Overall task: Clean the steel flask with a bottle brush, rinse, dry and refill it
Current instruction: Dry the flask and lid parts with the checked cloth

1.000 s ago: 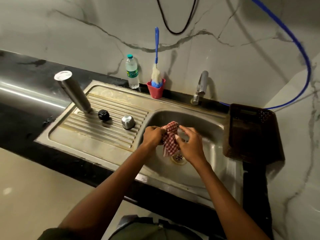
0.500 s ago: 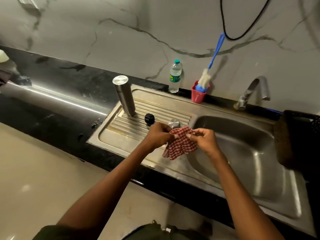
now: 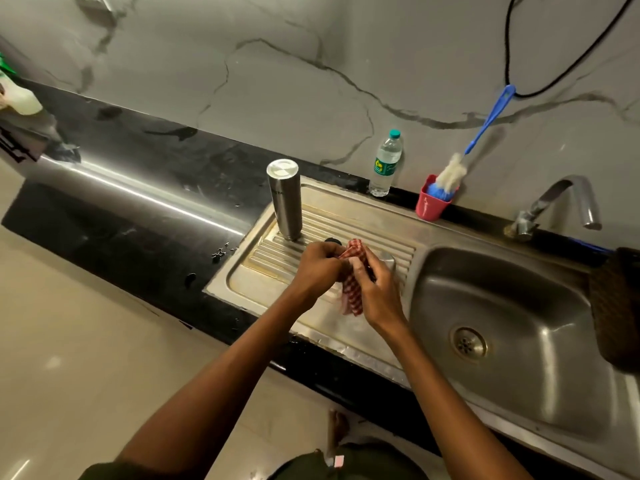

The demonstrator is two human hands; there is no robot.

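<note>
The steel flask (image 3: 284,199) stands upside down at the far left of the ribbed drainboard (image 3: 273,282). Both hands hold a red checked cloth (image 3: 352,287) over the drainboard. My left hand (image 3: 317,268) grips its upper end and my right hand (image 3: 375,289) grips its middle. A black stopper (image 3: 333,241) and a steel cap (image 3: 389,258) peek out behind the hands. The blue-handled bottle brush (image 3: 483,133) stands in a red cup (image 3: 432,203) by the wall.
A small plastic water bottle (image 3: 386,164) stands against the wall. The tap (image 3: 554,206) reaches over the sink basin (image 3: 519,306). A dark brown basket (image 3: 616,306) sits at the basin's right edge. Black countertop (image 3: 138,202) stretches to the left.
The hands carried the cloth left, from over the basin to over the drainboard, and bunched it tighter. The camera view swung left as well.
</note>
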